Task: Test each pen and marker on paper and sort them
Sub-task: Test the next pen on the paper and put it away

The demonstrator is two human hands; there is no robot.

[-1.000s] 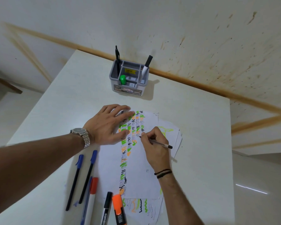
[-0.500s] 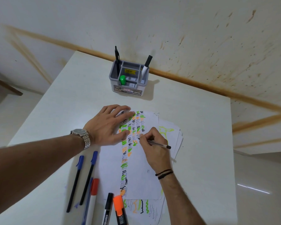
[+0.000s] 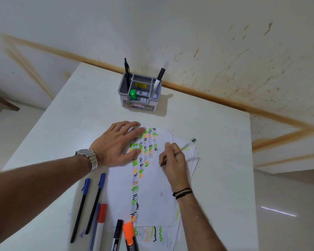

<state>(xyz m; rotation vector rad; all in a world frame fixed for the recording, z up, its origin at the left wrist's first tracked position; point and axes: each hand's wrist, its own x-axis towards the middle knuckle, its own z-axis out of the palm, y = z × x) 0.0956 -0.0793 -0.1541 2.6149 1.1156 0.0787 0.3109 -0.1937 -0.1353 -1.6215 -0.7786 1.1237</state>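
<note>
- Desk (image 3: 216,160): white top, set against a stained wall.
- Paper (image 3: 152,196): stack of white sheets at the desk centre; the top sheet carries columns of green, orange and black test scribbles, and a lower sheet pokes out at the near edge with more squiggles.
- Left hand (image 3: 116,144): fingers spread, palm flat on the upper left part of the paper, pinning it; holds nothing. A metal watch (image 3: 88,156) sits on the wrist.
- Right hand (image 3: 174,163): fingers closed around a clear-barrelled pen (image 3: 186,145), tip down on the top sheet just right of the scribble columns, black end cap pointing up and away to the right. Black cords (image 3: 182,192) circle the wrist.
- Organizer (image 3: 140,98): grey compartmented box at the far side of the desk; a black pen (image 3: 126,73) stands in its left compartment, a black-capped white marker (image 3: 159,77) in the right one, a green marker (image 3: 133,94) at the front.
- Left of the paper, lying on the desk: two blue-capped pens (image 3: 93,201) side by side, then a red-capped white marker (image 3: 101,220) over a blue pen.
- Near edge: black marker (image 3: 117,234) and orange highlighter (image 3: 130,234), just beside each other.
</note>
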